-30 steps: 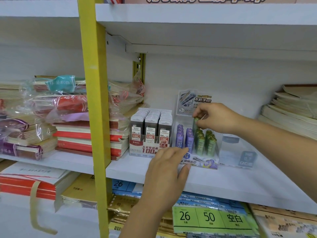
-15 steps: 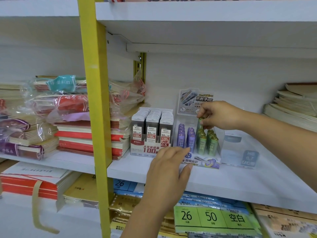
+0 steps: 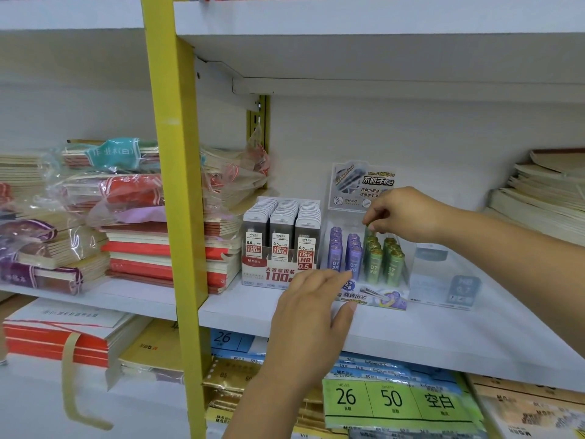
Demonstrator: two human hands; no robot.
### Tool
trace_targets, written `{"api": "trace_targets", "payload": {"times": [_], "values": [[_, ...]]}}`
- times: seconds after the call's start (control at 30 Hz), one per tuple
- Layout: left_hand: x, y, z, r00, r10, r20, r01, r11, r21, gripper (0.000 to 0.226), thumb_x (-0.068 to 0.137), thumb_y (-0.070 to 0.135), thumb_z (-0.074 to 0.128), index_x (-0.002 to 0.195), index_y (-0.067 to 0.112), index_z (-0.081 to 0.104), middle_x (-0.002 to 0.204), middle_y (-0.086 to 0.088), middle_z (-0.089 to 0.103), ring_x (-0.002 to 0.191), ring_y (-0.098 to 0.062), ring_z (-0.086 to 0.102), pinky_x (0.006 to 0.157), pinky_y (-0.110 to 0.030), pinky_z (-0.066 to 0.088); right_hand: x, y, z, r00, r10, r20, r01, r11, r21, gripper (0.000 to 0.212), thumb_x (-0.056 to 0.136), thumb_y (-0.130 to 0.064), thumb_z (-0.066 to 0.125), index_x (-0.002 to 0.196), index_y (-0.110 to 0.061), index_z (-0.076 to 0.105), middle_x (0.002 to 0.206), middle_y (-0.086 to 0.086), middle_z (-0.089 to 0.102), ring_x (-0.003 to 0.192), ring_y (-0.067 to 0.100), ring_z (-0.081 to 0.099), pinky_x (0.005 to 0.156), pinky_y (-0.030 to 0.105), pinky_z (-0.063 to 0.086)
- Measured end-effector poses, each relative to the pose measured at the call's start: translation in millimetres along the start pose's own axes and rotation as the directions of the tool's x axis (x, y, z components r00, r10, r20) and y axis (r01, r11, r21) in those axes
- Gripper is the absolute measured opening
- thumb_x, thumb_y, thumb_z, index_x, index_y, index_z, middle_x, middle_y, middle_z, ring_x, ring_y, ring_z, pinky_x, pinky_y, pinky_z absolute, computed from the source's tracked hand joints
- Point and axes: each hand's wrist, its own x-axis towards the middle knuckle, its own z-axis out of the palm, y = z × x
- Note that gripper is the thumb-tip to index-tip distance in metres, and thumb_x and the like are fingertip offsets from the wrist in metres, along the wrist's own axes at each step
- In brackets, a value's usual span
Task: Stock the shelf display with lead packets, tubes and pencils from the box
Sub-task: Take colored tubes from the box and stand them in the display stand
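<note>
— White shelf board (image 3: 443, 337) behind a yellow upright (image 3: 177, 217): what sits on it, starting from the left edge?
— Wrapped notebook stacks (image 3: 152, 248) first. Past the upright come the lead packets (image 3: 280, 245), grey and upright in three full rows. The clear tube display (image 3: 380, 297) stands just beside them, near the front edge.
— And the hands?
— The left hand (image 3: 313, 308) lies flat with its fingers straight, the tips against the display's front lip. I judge it is steadying the display. Purple tubes (image 3: 343, 251) fill the display's left rows and green tubes (image 3: 384, 258) its right rows, all upright.
— The right hand?
— The right hand (image 3: 408, 213) hangs above the green rows, its forearm lying off to the right. Finger and thumb pinch one green tube (image 3: 368, 231) by its top, at the back of a row. Its long axis is vertical, and the slot is directly beneath.
— So the move is straight down?
— Probably. It should go down untilted, or it may knock its neighbours. A clear box (image 3: 443, 277) stands further right, its contents too faint to tell.
</note>
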Motion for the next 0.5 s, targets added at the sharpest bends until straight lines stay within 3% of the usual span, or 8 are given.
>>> {"api": "trace_targets", "payload": {"times": [0.17, 0.33, 0.43, 0.5], "values": [[0, 0, 1, 1.0, 0.003, -0.006, -0.003, 1.0, -0.005, 0.046, 0.1, 0.043, 0.05, 0.145, 0.037, 0.045, 0.14, 0.021, 0.047, 0.131, 0.003, 0.028, 0.105, -0.014, 0.02, -2, -2, 5, 0.999, 0.002, 0.04, -0.001, 1.0, -0.03, 0.007, 0.09, -0.017, 0.067, 0.094, -0.017, 0.072, 0.094, -0.005, 0.068, 0.088, 0.01, 0.059, 0.073, 0.017, 0.041], [2, 1, -1, 1.0, -0.009, 0.013, 0.01, 0.999, -0.035, 0.044, 0.101, 0.04, 0.05, 0.145, 0.037, 0.046, 0.142, 0.02, 0.047, 0.126, 0.01, 0.025, 0.099, 0.0, 0.01, -8, -11, 0, 0.995, -0.001, 0.099, 0.013, 0.994, -0.113, 0.021, 0.097, -0.018, 0.055, 0.111, -0.014, 0.07, 0.113, 0.002, 0.069, 0.096, 0.012, 0.057, 0.083, 0.021, 0.039], [-2, 8, -6, 0.999, -0.031, -0.043, 0.026, 0.993, -0.117, 0.039, 0.1, 0.032, 0.055, 0.139, 0.034, 0.054, 0.139, 0.018, 0.052, 0.121, 0.014, 0.029, 0.097, 0.005, 0.011, -27, -18, -2, 0.986, -0.085, -0.145, 0.073, 0.993, -0.088, 0.027, 0.1, -0.017, 0.048, 0.12, -0.015, 0.066, 0.12, 0.003, 0.065, 0.108, 0.016, 0.056, 0.088, 0.02, 0.036], [-12, 18, -12, 0.988, -0.043, -0.148, 0.02, 0.988, -0.154, 0.033, 0.097, 0.027, 0.057, 0.13, 0.03, 0.063, 0.129, 0.016, 0.059, 0.119, 0.009, 0.039, 0.1, 0.003, 0.018, -54, -26, -3, 0.924, -0.114, -0.365, 0.128, 0.992, 0.015, 0.026, 0.098, -0.015, 0.05, 0.117, -0.018, 0.068, 0.113, -0.001, 0.066, 0.099, 0.008, 0.054, 0.082, 0.014, 0.033]]}}
